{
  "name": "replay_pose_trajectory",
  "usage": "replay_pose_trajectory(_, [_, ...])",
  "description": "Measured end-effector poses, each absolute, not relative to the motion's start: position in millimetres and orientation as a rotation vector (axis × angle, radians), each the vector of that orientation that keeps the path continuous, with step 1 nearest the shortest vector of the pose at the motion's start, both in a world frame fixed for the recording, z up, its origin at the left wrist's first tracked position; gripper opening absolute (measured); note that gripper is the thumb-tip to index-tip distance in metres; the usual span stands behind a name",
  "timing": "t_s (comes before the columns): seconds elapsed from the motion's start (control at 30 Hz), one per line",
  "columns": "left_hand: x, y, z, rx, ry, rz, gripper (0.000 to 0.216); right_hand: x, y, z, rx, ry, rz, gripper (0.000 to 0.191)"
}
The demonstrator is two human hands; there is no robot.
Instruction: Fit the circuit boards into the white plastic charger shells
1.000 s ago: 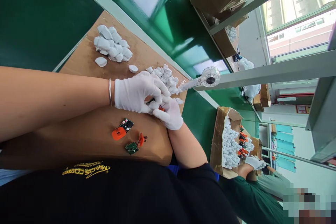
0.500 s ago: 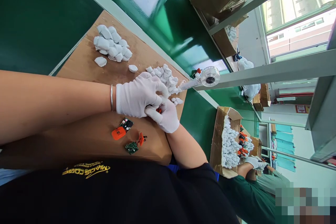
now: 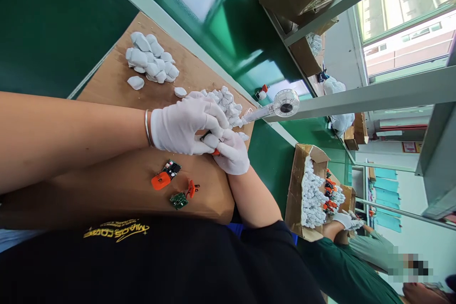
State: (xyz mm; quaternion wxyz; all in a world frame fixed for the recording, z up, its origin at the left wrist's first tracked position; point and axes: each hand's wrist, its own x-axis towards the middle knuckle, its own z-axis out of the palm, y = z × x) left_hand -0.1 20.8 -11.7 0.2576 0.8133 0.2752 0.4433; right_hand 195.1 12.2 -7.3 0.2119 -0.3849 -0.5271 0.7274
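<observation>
Both hands wear white gloves and meet over a brown cardboard sheet (image 3: pixel 117 180). My left hand (image 3: pixel 188 121) pinches a small white rounded shell (image 3: pixel 211 140), with a dark edge showing beside it. Closed close against it, my right hand (image 3: pixel 233 153) grips a small orange part (image 3: pixel 215 152), mostly hidden by the fingers. Nearer my body lie an orange plug piece (image 3: pixel 161 180) with a circuit board (image 3: pixel 172 168), and a second orange plug piece (image 3: pixel 191 189) wired to a green circuit board (image 3: pixel 178 200). Behind my hands is a heap of white shells (image 3: pixel 226 102).
Another pile of white shells (image 3: pixel 151 59) sits at the sheet's far left. A clear round-headed device (image 3: pixel 286 103) stands by the grey frame post. On the right, a cardboard box (image 3: pixel 295 190) holds white and orange parts; a co-worker's gloved hand (image 3: pixel 344 221) is beside it.
My fingers have shifted around the small parts, and the white shell between them now shows. My left hand has drawn slightly left, my right hand slightly right.
</observation>
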Motion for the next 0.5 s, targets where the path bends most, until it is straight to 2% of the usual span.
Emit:
replay_pose_trajectory(0.07, [-0.1, 21.9, -12.6, 2.185, 0.765, 1.240, 0.004, 193.3, 11.8, -6.9, -1.072, -1.381, 2.008, 0.047])
replay_pose_trajectory(0.2, [-1.4, 26.3, -14.8, 2.200, 0.772, 1.364, 0.020, 192.9, 10.0, -11.9, -1.014, -1.290, 1.946, 0.046])
replay_pose_trajectory(0.33, [2.4, 25.2, -15.8, 2.167, 0.705, 1.478, 0.006, 196.2, 11.8, -17.5, -0.957, -1.280, 1.939, 0.052])
replay_pose_trajectory(0.5, [27.4, 5.0, -21.0, 1.663, 1.135, 1.664, 0.020, 192.6, 14.4, -10.4, -0.970, -1.295, 1.950, 0.045])
